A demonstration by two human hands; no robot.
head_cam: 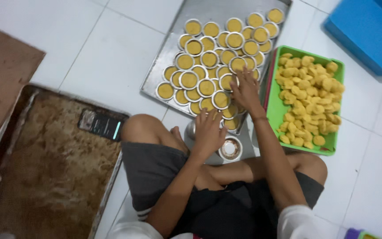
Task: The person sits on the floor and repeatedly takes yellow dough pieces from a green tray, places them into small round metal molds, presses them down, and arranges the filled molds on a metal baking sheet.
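Head view: we logged our right hand (245, 90), fingers spread, on filled tins (206, 87) stacked on the metal tray (155, 73); left hand (208, 132), fingers loosely open, above an empty tin (230, 148). Risk: pressing could topple the stack.

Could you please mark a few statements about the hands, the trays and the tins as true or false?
1. The right hand rests on the filled tins on the metal tray. True.
2. The green tray holds empty tins. False: it holds yellow dough pieces.
3. The left hand is beside an empty round tin. True.
4. A dark phone lies on the green tray. False: it lies on the large browned tray.
5. The blue box sits on the person's lap. False: it stands on the floor beyond the green tray.
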